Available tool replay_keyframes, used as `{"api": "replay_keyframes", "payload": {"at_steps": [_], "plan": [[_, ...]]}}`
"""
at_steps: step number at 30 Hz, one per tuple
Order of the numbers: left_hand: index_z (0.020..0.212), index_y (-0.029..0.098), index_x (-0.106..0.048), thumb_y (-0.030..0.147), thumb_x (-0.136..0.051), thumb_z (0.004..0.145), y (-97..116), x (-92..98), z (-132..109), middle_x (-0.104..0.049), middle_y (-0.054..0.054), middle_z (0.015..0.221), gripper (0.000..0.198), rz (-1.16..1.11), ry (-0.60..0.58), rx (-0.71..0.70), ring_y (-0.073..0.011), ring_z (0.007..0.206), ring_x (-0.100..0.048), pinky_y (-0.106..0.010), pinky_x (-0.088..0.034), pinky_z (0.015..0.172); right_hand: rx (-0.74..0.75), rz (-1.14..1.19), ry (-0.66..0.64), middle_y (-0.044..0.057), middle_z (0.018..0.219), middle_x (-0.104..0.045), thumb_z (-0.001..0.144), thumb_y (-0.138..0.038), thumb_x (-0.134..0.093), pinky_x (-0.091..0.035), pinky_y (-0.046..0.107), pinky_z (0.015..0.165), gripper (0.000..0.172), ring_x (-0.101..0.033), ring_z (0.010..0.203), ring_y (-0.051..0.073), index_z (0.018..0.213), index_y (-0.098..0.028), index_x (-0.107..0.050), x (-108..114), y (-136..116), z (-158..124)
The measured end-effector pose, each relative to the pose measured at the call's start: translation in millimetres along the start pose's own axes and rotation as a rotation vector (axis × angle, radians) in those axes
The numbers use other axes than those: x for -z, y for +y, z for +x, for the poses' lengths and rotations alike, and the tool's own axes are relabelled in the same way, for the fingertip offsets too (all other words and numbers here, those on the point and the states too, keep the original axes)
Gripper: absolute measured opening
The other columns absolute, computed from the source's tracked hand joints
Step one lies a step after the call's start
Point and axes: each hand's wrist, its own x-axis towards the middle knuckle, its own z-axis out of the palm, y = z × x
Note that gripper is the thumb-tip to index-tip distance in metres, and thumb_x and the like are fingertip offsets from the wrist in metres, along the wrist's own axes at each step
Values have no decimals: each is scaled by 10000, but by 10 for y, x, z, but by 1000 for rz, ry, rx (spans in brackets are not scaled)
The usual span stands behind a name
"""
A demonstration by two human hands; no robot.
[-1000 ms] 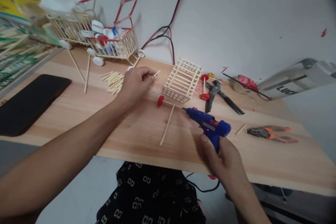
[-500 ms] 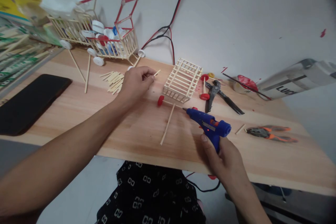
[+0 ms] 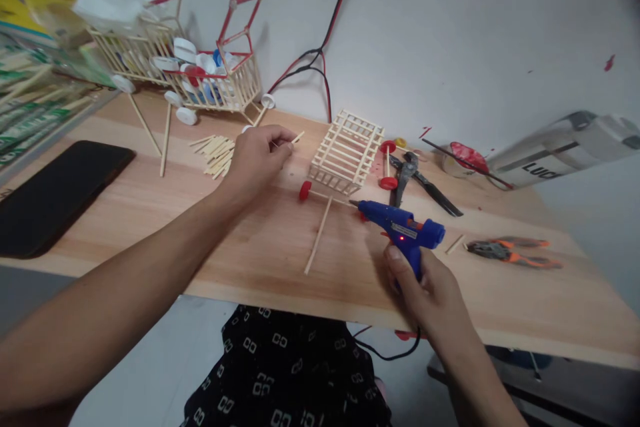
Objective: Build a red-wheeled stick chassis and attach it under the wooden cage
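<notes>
Pinched between the fingertips of my left hand (image 3: 263, 157) is a short wooden stick (image 3: 299, 137). My right hand (image 3: 425, 283) grips a blue hot glue gun (image 3: 395, 221) by its handle; a red light glows on its side. The gun's nozzle points left, close to an axle stick with a red wheel (image 3: 305, 191). A longer wooden stick (image 3: 318, 236) lies on the tabletop and meets that axle. Just behind stands a small wooden stick basket (image 3: 347, 151). A second axle with red wheels (image 3: 388, 167) is at its right.
Pliers with black handles (image 3: 425, 181) and orange-handled pliers (image 3: 510, 251) lie to the right. Cut sticks (image 3: 215, 155) are piled left of centre. Stick carts (image 3: 213, 83) holding bottle caps stand at the back left. A black phone (image 3: 63, 197) lies at the left. Cables (image 3: 320, 53) hang along the wall.
My right hand has shifted the glue gun slightly, its nozzle edging right and up. My left hand stays almost where it was, still pinching the stick.
</notes>
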Motion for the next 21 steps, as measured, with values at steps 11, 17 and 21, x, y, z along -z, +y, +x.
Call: {"api": "replay_keyframes", "payload": {"at_steps": [11,17,21], "plan": [[931,163,-722,175,-578,776,37,4,-15,-655,-20,709,212,-27,3,9,-146,662,-563,-279,-444,629,-81,121,-134,-3,628,-524,868,-630,-452,-383,296,570,437,-490,597,156,741,-214,-489,54,68,169],[933,166,-723,171,-577,779,33,6,-11,-648,-18,695,212,-32,2,10,-147,667,-563,-275,-445,625,-70,153,-178,-8,624,-506,880,-619,-445,-377,297,584,438,-481,602,146,709,-216,-466,77,19,169],[932,170,-724,172,-583,778,24,3,-9,-659,-19,715,209,-25,7,6,-141,674,-563,-267,-445,629,-61,165,-184,-11,622,-488,888,-605,-440,-374,294,583,430,-467,602,143,706,-217,-466,94,36,136]]}}
